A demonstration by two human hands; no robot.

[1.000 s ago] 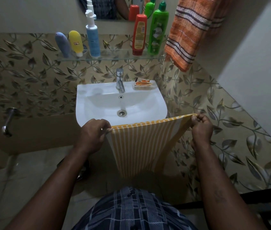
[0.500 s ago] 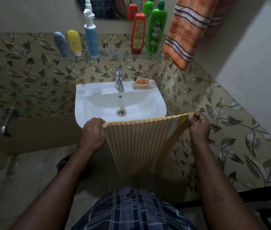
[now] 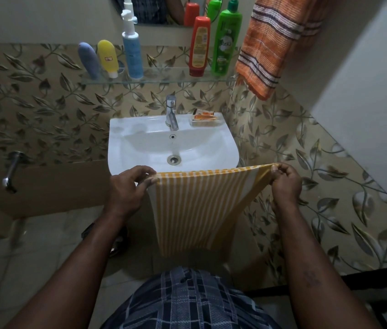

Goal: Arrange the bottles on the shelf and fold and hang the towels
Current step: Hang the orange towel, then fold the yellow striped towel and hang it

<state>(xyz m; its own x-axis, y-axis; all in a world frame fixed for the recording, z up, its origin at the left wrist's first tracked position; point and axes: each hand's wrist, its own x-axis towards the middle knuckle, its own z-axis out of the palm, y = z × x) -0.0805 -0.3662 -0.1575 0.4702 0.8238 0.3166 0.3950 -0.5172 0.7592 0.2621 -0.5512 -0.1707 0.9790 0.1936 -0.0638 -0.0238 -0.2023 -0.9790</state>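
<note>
Both hands pinch the striped towel [image 3: 197,207], left hand [image 3: 128,188] and right hand [image 3: 285,184] at its top corners.

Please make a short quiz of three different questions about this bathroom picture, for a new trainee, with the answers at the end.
1. True or false: the orange towel lies in the sink.
2. How many bottles stand on the glass shelf? A) three B) five C) seven
3. Fill in: the left hand and the right hand each pinch a top corner of the ____ striped towel.

Key
1. False; it hangs on the wall, right of the shelf.
2. B: the grey-blue bottle, yellow bottle, blue pump bottle, red bottle and green bottle.
3. yellow
</note>
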